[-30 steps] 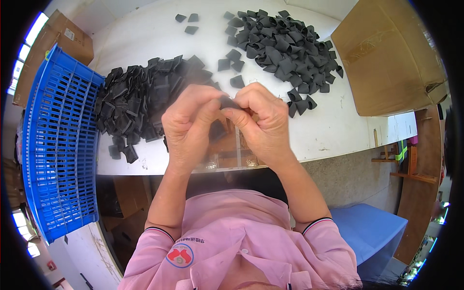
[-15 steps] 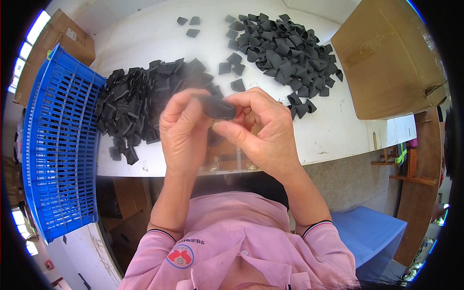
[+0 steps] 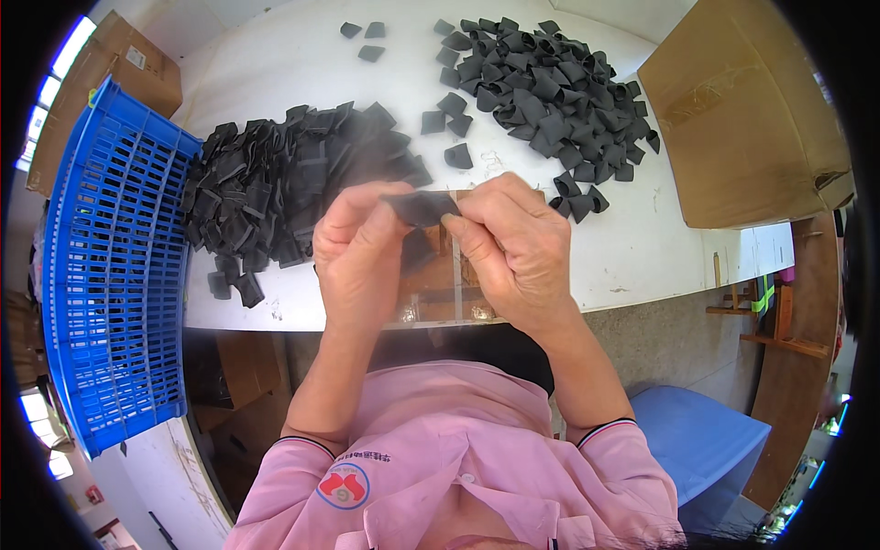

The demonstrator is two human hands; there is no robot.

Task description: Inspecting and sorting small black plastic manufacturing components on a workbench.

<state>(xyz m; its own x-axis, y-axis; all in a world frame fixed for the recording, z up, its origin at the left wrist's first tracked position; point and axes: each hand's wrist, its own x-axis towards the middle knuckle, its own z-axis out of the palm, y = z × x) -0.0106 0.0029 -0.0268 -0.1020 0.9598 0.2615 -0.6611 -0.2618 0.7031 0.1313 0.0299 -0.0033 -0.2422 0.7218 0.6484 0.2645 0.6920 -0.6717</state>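
Between my two hands, above the near part of the table, is a small black fabric piece [image 3: 423, 209]. My left hand [image 3: 359, 252] pinches its left end, and my right hand [image 3: 515, 247] grips its right end with thumb and fingers. The piece is slightly blurred, so its exact make is hard to tell. To the left of my hands lies a heap of flat black pieces [image 3: 247, 197]. Farther off on the right is a pile of curled black pieces [image 3: 550, 92] of rounded, tube-like shape. Under my hands a brown taped surface [image 3: 440, 298] shows on the table.
A blue plastic basket [image 3: 115, 275] stands at the table's left edge. Cardboard boxes stand at the back left [image 3: 137, 87] and on the right [image 3: 742, 119]. Several loose black pieces lie between the heaps on the white table [image 3: 632, 261]. A blue stool [image 3: 701, 440] is below right.
My right hand has turned and closed more tightly on the right end of the black piece. The piece now stretches flatter between both hands. The view has shifted slightly.
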